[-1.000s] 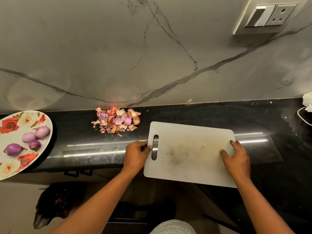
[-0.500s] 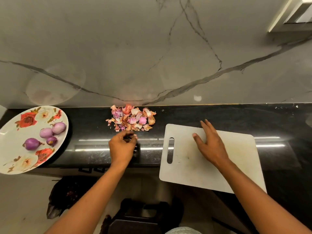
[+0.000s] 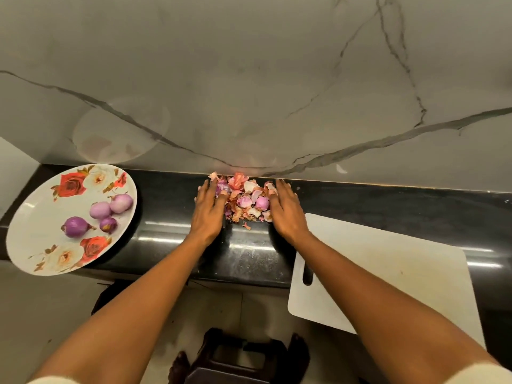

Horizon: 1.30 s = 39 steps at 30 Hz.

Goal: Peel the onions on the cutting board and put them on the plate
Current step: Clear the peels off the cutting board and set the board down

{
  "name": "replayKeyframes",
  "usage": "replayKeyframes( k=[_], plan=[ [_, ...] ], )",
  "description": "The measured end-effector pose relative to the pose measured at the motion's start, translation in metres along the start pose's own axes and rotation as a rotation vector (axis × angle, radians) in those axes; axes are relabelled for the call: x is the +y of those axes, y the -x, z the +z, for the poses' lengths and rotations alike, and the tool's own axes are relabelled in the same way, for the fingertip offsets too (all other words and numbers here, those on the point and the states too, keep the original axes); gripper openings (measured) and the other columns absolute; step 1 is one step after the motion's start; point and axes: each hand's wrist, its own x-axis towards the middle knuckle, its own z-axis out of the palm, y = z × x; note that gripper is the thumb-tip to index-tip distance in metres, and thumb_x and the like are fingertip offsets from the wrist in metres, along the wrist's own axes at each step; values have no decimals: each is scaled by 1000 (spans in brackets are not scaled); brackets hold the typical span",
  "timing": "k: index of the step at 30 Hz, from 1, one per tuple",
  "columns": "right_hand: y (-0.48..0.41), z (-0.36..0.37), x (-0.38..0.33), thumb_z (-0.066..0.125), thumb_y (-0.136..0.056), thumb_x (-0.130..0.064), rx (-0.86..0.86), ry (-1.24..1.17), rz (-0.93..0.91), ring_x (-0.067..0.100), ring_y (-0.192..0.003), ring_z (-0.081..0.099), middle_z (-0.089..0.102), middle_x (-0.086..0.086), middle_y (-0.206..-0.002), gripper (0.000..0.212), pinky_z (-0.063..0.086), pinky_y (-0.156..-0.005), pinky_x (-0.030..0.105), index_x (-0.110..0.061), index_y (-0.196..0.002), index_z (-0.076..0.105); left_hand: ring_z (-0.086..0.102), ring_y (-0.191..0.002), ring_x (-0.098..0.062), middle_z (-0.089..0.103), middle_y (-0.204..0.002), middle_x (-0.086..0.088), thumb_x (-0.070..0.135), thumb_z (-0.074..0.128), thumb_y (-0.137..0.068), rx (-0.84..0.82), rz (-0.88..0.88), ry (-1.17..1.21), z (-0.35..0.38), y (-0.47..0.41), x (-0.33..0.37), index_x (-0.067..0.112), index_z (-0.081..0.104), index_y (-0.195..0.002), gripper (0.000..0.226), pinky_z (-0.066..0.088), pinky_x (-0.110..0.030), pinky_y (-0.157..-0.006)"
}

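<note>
A floral plate [image 3: 36,217] at the left end of the black counter holds several peeled purple onions [image 3: 110,207]. A heap of pink and orange onion peels [image 3: 246,199] lies against the back wall. My left hand [image 3: 207,214] lies flat with straight fingers against the heap's left side. My right hand [image 3: 286,213] lies flat against its right side. The white cutting board [image 3: 388,275] sits bare at the right, partly over the counter's front edge.
The marble backsplash [image 3: 249,79] rises directly behind the peels. A dark stool [image 3: 238,356] stands on the floor below the counter edge. A dark bag [image 3: 110,295] shows under the counter at the left.
Both hands left the cutting board and moved left and back to the peel heap, now flanking it with flat palms. The view shifted left.
</note>
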Motion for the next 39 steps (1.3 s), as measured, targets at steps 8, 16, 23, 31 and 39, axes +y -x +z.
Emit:
replayKeyframes(
  k=[8,16,23,31,39],
  plan=[
    [-11,58,-26,31,-112,-38,159,-38,14,17,-160,13,18,2,-174,58,15,-131,41,-18,-166,21,11,-162,-22,24,-173,-5,61,15,-102,149,57,-65,18,-25,-2,25,23,-167,74,-1,-45,-132],
    [-19,75,-32,33,-112,-38,240,-114,-18,19,-153,32,36,4,-167,51,28,-127,39,-19,-159,40,35,-148,-14,46,-161,-6,43,23,-102,119,181,81,33,-28,0,16,48,-155,65,21,-23,-121],
    [-26,98,-51,41,-112,-23,299,-360,-18,14,-144,46,49,4,-158,42,35,-123,30,-14,-152,53,58,-130,-17,68,-135,-6,39,36,-98,85,149,492,38,-31,9,9,72,-130,57,40,-30,-117],
    [-31,107,-67,52,-109,-19,325,-1163,215,20,-110,74,77,9,-119,29,60,-96,31,-9,-129,71,73,-112,-18,76,-119,-13,5,46,-108,107,-126,1218,43,-33,20,2,72,-123,31,55,-29,-100],
    [-15,99,-83,62,-104,-15,236,-1531,311,26,-103,75,77,18,-114,22,63,-92,35,-2,-116,76,69,-123,-36,72,-128,-24,17,60,-92,98,-222,1625,33,-19,16,-2,71,-128,42,51,-44,-109]
  ],
)
